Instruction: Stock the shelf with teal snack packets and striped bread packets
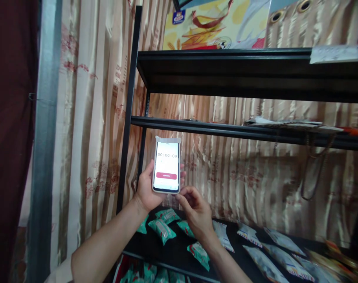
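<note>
Holds a phone [166,167] nearly upright in the left grip [147,189], closed round it from behind, with the thumb along the left edge and fingertips past the right. Reads 00:00:09 on the lit screen, above a red button [166,176]. Looks light, stiff and smooth, probably fragile at the glass; best taken by the 2 long edges, clear of the screen. Has the right grip [198,208] half curled at the phone's lower right corner, thumb and forefinger close together; cannot tell whether touching or pinching. Appears above the left end of the lower shelf [177,249]. Shows green packets [162,231] near that shelf's left edge, pale packets [259,263] toward its right edge, a patterned curtain [99,118] behind.
</note>
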### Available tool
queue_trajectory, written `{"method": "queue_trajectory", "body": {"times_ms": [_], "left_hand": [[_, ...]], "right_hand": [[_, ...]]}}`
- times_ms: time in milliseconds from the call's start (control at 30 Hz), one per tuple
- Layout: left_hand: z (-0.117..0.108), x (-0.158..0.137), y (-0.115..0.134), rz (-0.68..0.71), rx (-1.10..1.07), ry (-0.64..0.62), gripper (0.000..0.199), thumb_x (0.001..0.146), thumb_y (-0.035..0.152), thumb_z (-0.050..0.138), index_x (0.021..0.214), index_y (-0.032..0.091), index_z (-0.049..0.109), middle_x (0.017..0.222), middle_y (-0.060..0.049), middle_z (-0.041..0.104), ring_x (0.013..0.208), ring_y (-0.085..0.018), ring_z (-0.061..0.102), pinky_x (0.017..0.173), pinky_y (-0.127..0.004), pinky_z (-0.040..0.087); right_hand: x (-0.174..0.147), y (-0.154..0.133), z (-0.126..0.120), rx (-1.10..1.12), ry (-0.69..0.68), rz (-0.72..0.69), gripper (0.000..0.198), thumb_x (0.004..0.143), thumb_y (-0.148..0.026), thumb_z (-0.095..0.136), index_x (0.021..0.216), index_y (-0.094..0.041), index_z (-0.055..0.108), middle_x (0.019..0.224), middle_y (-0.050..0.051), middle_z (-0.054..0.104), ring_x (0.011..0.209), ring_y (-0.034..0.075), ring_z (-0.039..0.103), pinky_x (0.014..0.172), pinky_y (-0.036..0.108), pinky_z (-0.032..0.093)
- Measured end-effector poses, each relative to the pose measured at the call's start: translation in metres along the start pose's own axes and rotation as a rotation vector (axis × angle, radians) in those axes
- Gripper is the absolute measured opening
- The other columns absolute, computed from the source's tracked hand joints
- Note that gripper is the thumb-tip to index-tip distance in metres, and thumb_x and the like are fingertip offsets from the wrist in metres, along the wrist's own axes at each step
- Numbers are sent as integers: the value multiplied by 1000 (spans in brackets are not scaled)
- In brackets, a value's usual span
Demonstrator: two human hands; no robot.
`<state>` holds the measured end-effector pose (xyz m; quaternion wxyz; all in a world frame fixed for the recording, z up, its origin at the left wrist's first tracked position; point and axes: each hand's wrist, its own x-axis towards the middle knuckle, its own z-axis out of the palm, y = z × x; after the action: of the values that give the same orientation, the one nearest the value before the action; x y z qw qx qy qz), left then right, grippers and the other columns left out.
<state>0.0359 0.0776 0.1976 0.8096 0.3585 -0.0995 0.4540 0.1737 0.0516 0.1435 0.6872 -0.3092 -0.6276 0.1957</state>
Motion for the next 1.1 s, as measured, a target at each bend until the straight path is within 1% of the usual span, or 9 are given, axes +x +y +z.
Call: {"method": "queue_trajectory", "body": {"times_ms": [67,167,433,567,733,900,1100], "left_hand": [[2,4,1,5,8,-26,63,90,49,34,135,6,41,117,-21,61,109,-34,57,95,-51,39],[6,7,4,6,27,-30,63,90,49,33,134,5,41,117,-22,62,109,-34,58,95,-50,40],[14,18,8,24,45,-49,62,91,49,31,135,6,41,120,-22,60,110,-34,57,95,-52,40],[15,22,9,28,64,-44,63,91,49,30,135,5,41,119,-22,60,108,-33,59,95,-50,41],[17,25,10,30,59,-35,62,91,48,31,135,5,40,119,-22,60,107,-34,59,93,-50,41],[20,30,13,29,57,-31,62,90,47,33,135,6,40,122,-22,58,108,-34,58,93,-51,41],[27,37,20,56,86,-34,63,91,50,29,133,5,43,118,-22,61,109,-34,58,94,-49,41]], "right_hand": [[4,-2,-1,7,1,-4,27,73,-41,69,70,-20,54,63,-2,53,58,11,49,50,20,41],[9,-5,-1,19,3,-12,27,71,-41,70,70,-20,54,63,-2,52,57,10,48,49,20,40],[20,-17,-1,43,17,-30,29,68,-41,73,68,-19,54,64,-2,53,60,11,51,54,21,43],[25,-18,-2,49,15,-30,29,68,-40,73,68,-19,54,64,-3,53,62,11,51,57,21,44],[29,-18,-3,40,9,-43,28,70,-40,72,69,-19,54,64,-3,53,60,11,49,55,21,42],[34,-18,-3,56,19,-49,30,69,-42,73,68,-19,54,65,-3,54,63,12,52,59,23,44],[47,-28,-2,71,7,-72,28,69,-40,73,70,-19,55,68,-3,56,66,12,53,62,23,45]]}}
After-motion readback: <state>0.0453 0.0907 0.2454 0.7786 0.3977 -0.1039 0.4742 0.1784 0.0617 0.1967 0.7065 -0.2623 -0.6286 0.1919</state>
